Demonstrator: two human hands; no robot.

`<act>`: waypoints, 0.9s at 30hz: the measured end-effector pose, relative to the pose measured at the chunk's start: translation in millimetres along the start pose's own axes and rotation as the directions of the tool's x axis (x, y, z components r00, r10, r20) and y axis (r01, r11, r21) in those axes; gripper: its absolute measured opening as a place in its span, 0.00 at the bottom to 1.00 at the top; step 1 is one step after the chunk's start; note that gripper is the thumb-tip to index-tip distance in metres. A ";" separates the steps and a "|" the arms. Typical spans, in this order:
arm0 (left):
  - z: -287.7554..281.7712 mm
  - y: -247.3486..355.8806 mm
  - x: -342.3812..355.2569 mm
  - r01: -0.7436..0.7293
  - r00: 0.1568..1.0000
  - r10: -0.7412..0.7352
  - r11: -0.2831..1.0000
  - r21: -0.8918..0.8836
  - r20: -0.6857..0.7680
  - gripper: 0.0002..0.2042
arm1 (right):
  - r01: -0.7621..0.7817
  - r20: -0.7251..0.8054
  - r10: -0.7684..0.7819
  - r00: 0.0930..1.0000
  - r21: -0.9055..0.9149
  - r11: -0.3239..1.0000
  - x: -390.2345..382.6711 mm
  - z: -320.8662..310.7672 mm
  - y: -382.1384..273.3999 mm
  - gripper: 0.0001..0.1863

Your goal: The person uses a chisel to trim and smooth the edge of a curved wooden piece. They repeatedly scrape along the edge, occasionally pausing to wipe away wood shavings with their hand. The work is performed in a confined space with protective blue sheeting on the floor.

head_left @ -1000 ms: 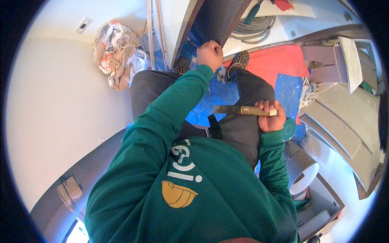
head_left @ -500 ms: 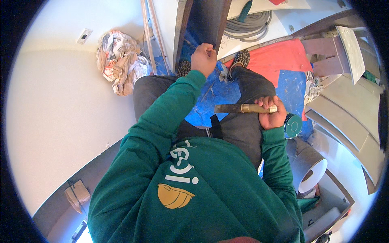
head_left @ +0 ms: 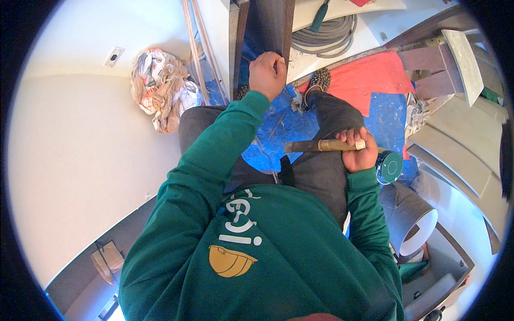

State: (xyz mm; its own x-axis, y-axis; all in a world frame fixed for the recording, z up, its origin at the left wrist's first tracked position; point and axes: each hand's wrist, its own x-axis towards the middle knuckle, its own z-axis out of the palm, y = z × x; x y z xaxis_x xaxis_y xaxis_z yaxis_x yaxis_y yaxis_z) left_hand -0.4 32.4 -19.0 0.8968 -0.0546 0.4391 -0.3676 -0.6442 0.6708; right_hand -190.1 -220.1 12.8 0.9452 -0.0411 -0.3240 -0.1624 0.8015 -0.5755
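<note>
In my right hand (head_left: pixel 365 156) is a chisel (head_left: pixel 327 145) with a wooden handle and a dark flat blade. It lies nearly level above my right thigh, its blade pointing left. My fingers wrap round the handle's end. My left hand (head_left: pixel 265 76) is raised and closed at the edge of a dark brown upright board (head_left: pixel 276 32). The fingers are curled, and what they hold, if anything, is hidden.
Blue sheeting (head_left: pixel 278 125) and a red sheet (head_left: pixel 369 77) cover the floor. Crumpled paper (head_left: pixel 160 91) lies left, by thin wooden strips (head_left: pixel 196 45). A coiled grey hose (head_left: pixel 326 37) lies ahead. Right are a round green-lidded container (head_left: pixel 390 167), a grey roll (head_left: pixel 399 214) and curved panels (head_left: pixel 455 142).
My left hand has shifted slightly up and left against the dark board, still closed. The chisel stays in my right hand, almost unmoved. The whole view has shifted a little.
</note>
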 end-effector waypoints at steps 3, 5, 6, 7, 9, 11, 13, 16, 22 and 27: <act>-5.5 6.7 0.6 0.003 1.000 -0.003 0.999 0.036 0.018 0.09 | -0.007 -0.005 0.007 1.000 0.015 1.000 -0.9 2.1 -1.1 0.16; -7.6 6.1 3.7 -0.044 0.999 0.041 0.991 0.124 0.026 0.08 | -0.008 0.006 0.008 1.000 0.018 1.000 -0.8 1.8 -0.8 0.16; -9.3 6.0 5.8 -0.081 0.997 0.077 0.984 0.159 0.029 0.08 | -0.006 0.017 0.006 1.000 0.015 1.000 0.0 0.7 -0.4 0.16; -11.4 5.6 8.3 -0.118 0.993 0.114 0.974 0.194 0.033 0.08 | -0.004 0.028 0.004 1.000 0.013 1.000 0.5 0.1 0.0 0.16; -16.3 8.3 11.5 -0.173 0.985 0.165 0.957 0.232 0.056 0.08 | -0.002 0.023 0.002 1.000 0.006 1.000 0.5 -0.6 -0.1 0.16; -22.6 11.9 12.1 -0.212 0.977 0.194 0.946 0.245 0.093 0.08 | -0.002 0.017 0.001 1.000 0.010 1.000 0.1 -0.8 -0.2 0.16; -27.1 13.3 19.4 -0.251 0.968 0.245 0.948 0.196 0.055 0.08 | -0.002 0.009 0.002 1.000 0.024 1.000 -0.4 -1.4 -0.6 0.16; -30.7 14.9 19.5 -0.222 0.975 0.222 0.960 0.173 0.019 0.08 | -0.003 0.009 0.003 1.000 0.020 1.000 -0.1 -2.7 -0.6 0.17; -29.3 19.7 21.3 -0.181 0.982 0.186 0.965 0.189 -0.009 0.08 | 0.009 0.031 -0.009 0.999 0.016 1.000 0.1 -0.7 -0.7 0.17; -28.6 25.2 23.4 -0.212 0.976 0.217 0.956 0.204 -0.001 0.06 | -0.004 0.022 0.004 1.000 0.033 0.999 -0.7 1.0 -2.5 0.17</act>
State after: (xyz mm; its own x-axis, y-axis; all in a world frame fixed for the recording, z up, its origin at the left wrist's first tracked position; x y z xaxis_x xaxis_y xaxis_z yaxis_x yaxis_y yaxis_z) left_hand 4.2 36.7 25.3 0.7956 -0.1920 0.5747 -0.4911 -0.7598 0.4260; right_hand -190.1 -221.5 15.2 0.9506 -0.0251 -0.3095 -0.1571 0.8209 -0.5491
